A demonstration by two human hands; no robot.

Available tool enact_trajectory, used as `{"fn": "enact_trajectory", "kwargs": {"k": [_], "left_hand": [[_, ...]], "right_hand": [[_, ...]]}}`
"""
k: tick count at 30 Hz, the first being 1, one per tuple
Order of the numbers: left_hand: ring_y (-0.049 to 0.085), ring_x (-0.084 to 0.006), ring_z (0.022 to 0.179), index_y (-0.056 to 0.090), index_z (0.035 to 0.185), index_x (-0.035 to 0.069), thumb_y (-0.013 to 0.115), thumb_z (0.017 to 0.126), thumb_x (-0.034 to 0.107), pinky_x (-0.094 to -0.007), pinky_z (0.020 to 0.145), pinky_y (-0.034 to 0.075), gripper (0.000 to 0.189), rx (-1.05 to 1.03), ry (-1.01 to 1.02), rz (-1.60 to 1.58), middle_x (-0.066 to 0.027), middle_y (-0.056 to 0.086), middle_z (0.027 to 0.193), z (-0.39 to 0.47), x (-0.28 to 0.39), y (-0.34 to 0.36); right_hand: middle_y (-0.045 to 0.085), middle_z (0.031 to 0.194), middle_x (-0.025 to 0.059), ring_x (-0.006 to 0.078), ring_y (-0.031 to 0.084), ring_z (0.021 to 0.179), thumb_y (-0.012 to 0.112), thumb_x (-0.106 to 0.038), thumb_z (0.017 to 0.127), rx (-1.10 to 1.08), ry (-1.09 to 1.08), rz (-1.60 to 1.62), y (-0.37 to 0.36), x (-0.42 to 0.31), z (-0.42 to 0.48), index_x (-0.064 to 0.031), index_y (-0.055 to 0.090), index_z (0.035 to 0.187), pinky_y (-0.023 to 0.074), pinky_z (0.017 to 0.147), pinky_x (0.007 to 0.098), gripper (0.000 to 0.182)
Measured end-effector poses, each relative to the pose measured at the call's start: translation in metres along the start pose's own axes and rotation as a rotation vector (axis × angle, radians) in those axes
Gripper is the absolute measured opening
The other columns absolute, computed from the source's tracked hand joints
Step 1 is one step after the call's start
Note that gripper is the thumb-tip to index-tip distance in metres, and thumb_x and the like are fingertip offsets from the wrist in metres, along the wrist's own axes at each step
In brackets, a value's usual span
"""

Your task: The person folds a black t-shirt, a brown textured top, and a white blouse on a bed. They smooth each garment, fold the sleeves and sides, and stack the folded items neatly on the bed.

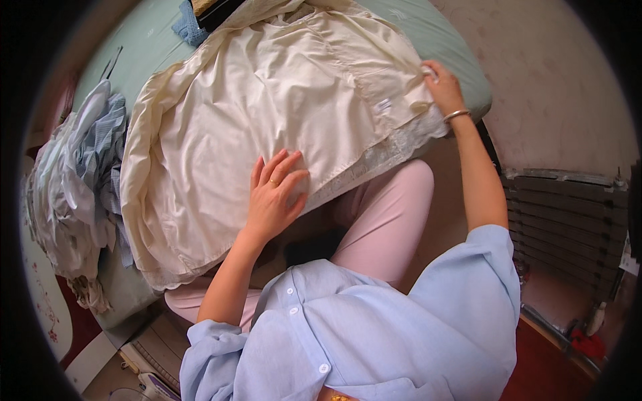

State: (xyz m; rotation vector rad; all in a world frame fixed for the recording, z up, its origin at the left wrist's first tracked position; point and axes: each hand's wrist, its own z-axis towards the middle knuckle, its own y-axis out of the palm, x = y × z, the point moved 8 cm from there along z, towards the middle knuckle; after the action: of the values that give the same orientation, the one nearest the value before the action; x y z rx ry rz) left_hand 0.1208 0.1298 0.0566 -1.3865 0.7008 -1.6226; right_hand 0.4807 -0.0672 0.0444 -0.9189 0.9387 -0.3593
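A cream garment with a lace hem lies spread, inside out, over a pale green covered surface. My left hand, with a ring on one finger, rests flat on its fabric near the lower edge, fingers apart. At the garment's right edge my right hand, with a bangle at the wrist, pinches a bit of white cloth between thumb and fingers. A small white tag shows on the fabric left of that hand. The lace hem hangs over the front edge above my knees.
A heap of white and blue clothes lies at the left of the green covered surface. At the top left are a blue textured cloth and a dark object. A radiator stands at the right by the wall. An iron is partly visible at bottom left.
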Motion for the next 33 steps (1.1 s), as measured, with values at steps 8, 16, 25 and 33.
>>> {"fn": "enact_trajectory", "kwargs": {"k": [8, 16, 25, 33], "left_hand": [[0.042, -0.0239, 0.13, 0.059, 0.106, 0.014, 0.069, 0.07, 0.009, -0.049, 0.111, 0.023, 0.038, 0.024, 0.057, 0.085, -0.0014, 0.051, 0.134, -0.003, 0.011, 0.002], [0.049, -0.0242, 0.119, 0.058, 0.101, 0.013, 0.07, 0.071, 0.01, -0.0497, 0.109, 0.026, 0.032, 0.11, -0.035, 0.11, -0.0023, 0.055, 0.121, -0.008, 0.023, 0.004], [0.055, -0.0205, 0.108, 0.056, 0.085, 0.011, 0.062, 0.078, 0.002, -0.0493, 0.108, 0.025, 0.013, 0.197, 0.031, 0.028, -0.0006, 0.059, 0.107, -0.01, 0.015, 0.013], [0.054, -0.0204, 0.11, 0.056, 0.084, 0.01, 0.061, 0.078, 0.003, -0.0479, 0.109, 0.026, 0.011, 0.149, 0.052, 0.05, -0.001, 0.059, 0.106, -0.009, 0.017, 0.013]], "right_hand": [[0.064, 0.107, 0.0135, 0.0337, 0.059, 0.102, 0.052, -0.008, 0.083, 0.095, 0.165, -0.278, -0.054, 0.087, -0.01, -0.013, 0.062, 0.109, 0.0473, 0.086, 0.0409, 0.029], [0.057, 0.115, 0.0117, 0.0309, 0.051, 0.112, 0.052, 0.002, 0.069, 0.029, -0.526, -0.019, -0.041, -0.076, -0.087, -0.0077, 0.059, 0.108, 0.0403, 0.099, 0.0403, 0.041], [0.061, 0.089, 0.0033, 0.0256, 0.056, 0.088, 0.059, 0.0, 0.072, 0.144, -0.428, 0.021, -0.025, -0.037, -0.104, -0.0089, 0.055, 0.077, 0.0437, 0.078, 0.0373, 0.011], [0.054, 0.083, 0.0032, 0.0241, 0.053, 0.087, 0.059, -0.004, 0.071, 0.132, -0.436, -0.15, -0.026, -0.029, -0.106, -0.0109, 0.055, 0.077, 0.0409, 0.077, 0.0368, 0.01]]}}
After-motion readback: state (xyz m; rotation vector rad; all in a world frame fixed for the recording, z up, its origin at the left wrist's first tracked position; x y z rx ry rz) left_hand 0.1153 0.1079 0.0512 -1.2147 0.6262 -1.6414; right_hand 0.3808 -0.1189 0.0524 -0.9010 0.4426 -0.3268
